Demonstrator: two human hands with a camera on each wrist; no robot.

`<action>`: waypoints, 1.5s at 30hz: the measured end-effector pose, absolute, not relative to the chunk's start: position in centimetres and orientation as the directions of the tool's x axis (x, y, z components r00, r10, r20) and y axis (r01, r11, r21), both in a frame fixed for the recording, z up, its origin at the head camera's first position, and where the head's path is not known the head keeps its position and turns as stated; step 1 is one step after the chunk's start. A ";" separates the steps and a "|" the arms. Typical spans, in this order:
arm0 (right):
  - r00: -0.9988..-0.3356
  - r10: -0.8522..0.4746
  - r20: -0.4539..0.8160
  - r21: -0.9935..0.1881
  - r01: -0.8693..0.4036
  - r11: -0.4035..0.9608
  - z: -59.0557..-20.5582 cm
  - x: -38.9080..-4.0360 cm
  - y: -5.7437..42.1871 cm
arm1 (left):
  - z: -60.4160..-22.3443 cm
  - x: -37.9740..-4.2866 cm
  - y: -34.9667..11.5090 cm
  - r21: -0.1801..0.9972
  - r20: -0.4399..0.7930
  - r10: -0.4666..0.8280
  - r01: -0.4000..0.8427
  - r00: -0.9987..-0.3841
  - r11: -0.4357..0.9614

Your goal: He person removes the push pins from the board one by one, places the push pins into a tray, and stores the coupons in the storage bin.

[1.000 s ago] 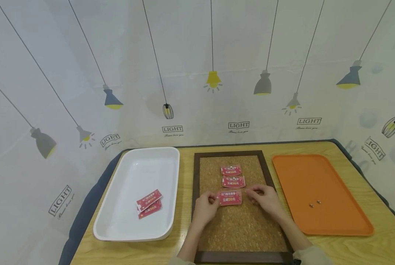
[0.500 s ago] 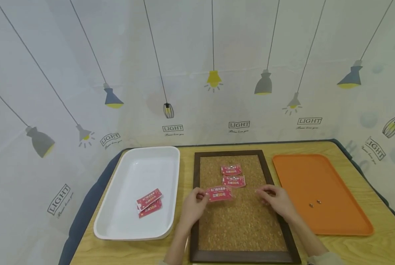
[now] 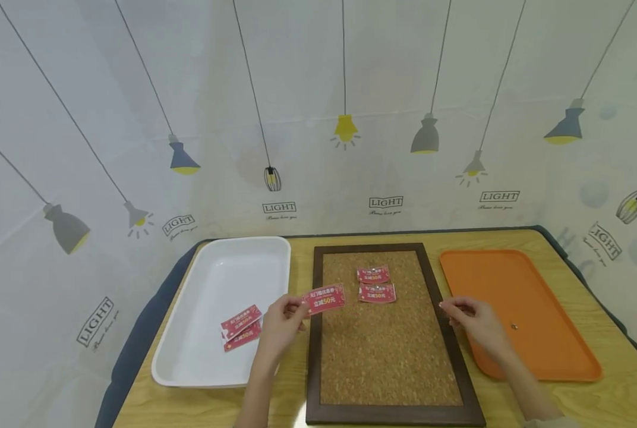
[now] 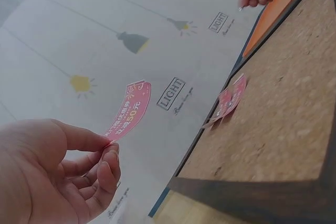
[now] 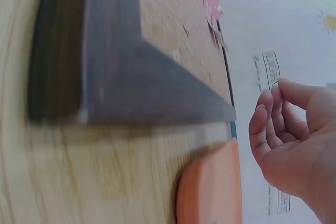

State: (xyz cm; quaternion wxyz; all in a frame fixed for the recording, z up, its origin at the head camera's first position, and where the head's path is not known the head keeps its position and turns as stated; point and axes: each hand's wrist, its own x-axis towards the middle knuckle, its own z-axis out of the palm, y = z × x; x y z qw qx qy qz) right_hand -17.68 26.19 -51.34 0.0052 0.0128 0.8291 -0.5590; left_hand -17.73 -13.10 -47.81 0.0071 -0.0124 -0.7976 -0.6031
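Note:
Between thumb and fingers my left hand (image 3: 282, 327) pinches a red coupon (image 3: 325, 299) by its left end. The coupon is raised over the left edge of the framed corkboard (image 3: 388, 356), and it bends in the left wrist view. Two more coupons, an upper coupon (image 3: 373, 274) and a lower coupon (image 3: 377, 293), are fixed to the cork with small silver pins. My right hand (image 3: 479, 326) is above the board's right edge and the orange tray, thumb and index finger together on a tiny shiny push pin (image 4: 241, 9). Its shape is hard to make out.
Left of the board stands a white tray (image 3: 222, 267) with two overlapping coupons (image 3: 242, 327). On the right lies an orange tray (image 3: 543, 356) with a silver pin (image 3: 514, 326) visible; my right hand covers part of it. A wall backs the wooden table (image 3: 292, 380).
My left hand has lifted the coupon off the cork and carried it left and up. The right hand has moved right, away from the board's middle to the orange tray's edge.

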 end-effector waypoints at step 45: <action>-0.973 0.183 -0.140 -0.671 0.229 0.706 -52.9 -13.8 38.5 | -49.6 -16.3 -25.3 0.869 -0.148 -0.276 -0.258 -0.950 0.421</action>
